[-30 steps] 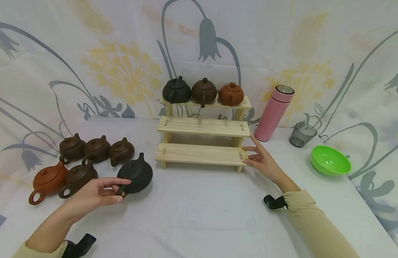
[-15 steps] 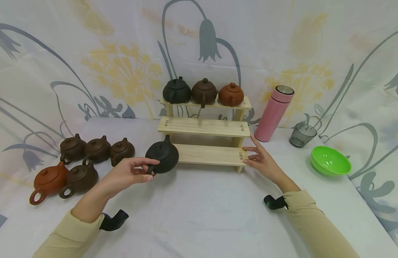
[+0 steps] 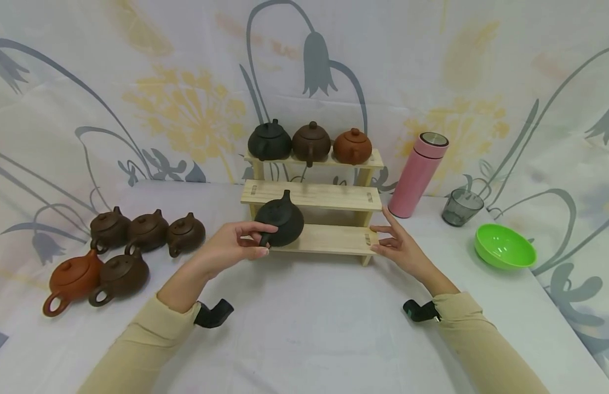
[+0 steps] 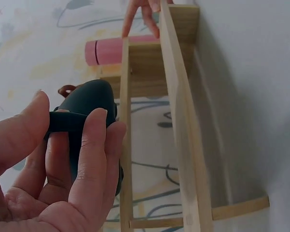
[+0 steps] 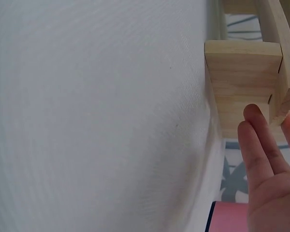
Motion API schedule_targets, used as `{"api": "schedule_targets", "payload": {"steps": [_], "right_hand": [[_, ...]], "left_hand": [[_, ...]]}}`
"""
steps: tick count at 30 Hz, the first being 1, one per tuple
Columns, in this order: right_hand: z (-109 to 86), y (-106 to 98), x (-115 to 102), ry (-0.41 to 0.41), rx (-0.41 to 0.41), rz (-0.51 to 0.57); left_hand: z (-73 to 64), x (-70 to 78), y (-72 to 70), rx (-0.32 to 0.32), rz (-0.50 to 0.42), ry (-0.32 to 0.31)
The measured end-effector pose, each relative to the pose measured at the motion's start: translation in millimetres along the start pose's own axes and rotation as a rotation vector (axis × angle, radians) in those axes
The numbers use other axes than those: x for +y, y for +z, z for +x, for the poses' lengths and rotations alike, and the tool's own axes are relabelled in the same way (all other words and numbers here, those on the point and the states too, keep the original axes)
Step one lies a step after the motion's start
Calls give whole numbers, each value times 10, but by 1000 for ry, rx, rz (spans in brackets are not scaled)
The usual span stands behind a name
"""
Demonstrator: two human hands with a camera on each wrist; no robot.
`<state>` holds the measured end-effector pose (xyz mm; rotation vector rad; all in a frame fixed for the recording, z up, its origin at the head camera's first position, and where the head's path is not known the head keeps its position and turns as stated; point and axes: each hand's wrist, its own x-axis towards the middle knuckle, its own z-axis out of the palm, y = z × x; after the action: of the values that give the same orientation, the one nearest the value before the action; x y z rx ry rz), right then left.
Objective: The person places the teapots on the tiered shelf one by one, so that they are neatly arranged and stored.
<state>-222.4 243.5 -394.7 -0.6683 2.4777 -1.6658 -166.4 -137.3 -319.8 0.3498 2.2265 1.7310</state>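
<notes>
My left hand (image 3: 235,244) pinches a black teapot (image 3: 285,221) by its handle, spout pointing away, in front of the wooden three-tier rack (image 3: 311,196). In the left wrist view, thumb and fingers close round the dark handle (image 4: 67,121), and the pot's body (image 4: 89,96) is partly hidden by them. At the rack's right end my right hand (image 3: 405,251) grips the lower shelf's edge, one finger reaching up to the middle shelf. The right wrist view has its fingers (image 5: 255,145) by the shelf end (image 5: 285,99). A black, a brown and a reddish teapot (image 3: 352,146) stand on the top shelf.
Several brown teapots (image 3: 186,234) and one reddish teapot (image 3: 75,278) stand grouped on the white table (image 3: 324,328) at left. Right of the rack are a pink thermos (image 3: 417,178), a grey transparent cup (image 3: 462,208) and a green bowl (image 3: 504,246).
My left hand has carried the black teapot rightward and away from me, from beside the grouped teapots to in front of the rack. The right hand has stayed at the rack's end.
</notes>
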Motion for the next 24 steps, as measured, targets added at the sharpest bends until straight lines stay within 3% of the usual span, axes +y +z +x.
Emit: {"api": "schedule_targets", "payload": {"steps": [15, 24], "right_hand": [[0, -11, 27, -7, -14, 5], [-2, -11, 19, -20, -13, -4]], "left_hand": [[401, 218, 324, 38, -12, 64], [596, 363, 490, 75, -3, 17]]}}
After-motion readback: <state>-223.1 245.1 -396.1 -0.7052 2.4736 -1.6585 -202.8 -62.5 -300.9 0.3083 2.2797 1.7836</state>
